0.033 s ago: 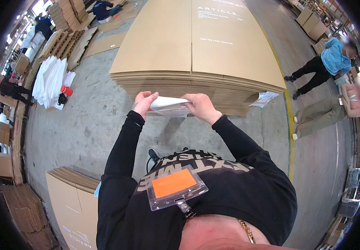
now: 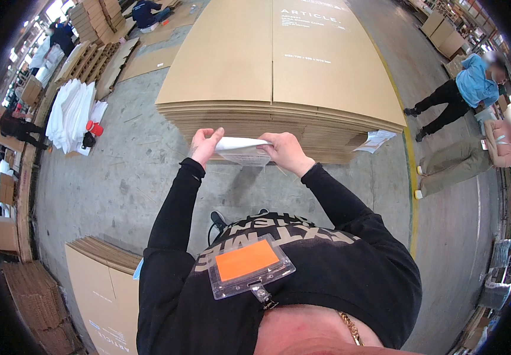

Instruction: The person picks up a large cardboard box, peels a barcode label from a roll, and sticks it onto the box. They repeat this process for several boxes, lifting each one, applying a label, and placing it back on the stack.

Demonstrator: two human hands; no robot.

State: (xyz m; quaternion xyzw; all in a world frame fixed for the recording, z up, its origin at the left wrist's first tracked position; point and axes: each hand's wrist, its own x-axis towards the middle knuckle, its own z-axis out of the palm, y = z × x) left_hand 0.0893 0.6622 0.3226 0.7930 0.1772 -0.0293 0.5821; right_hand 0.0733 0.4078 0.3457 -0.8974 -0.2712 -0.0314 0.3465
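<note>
Between my hands is a folded white sheet of paper [image 2: 240, 144] with printed lines on its lower flap, held in front of the near side of a large cardboard stack [image 2: 226, 112]. My right hand [image 2: 287, 152] pinches its right end between thumb and fingers. At the left end, my left hand [image 2: 204, 145] is curled against the paper's edge with its thumb pointing up; some of its fingers are hidden. Another printed white sheet [image 2: 375, 141] hangs from the stack's right corner.
Behind my left arm stands a second stack of flat cartons [image 2: 104, 278]. White sheeting [image 2: 69, 115] and a red object [image 2: 94, 128] lie at the left near wooden pallets [image 2: 92, 62]. Two people [image 2: 474, 83] stand at the right past a yellow floor line [image 2: 412, 171]; others work at the far left.
My left thumb has lifted slightly at the paper's left end, and that hand has shifted a little left. My right hand keeps its pinch.
</note>
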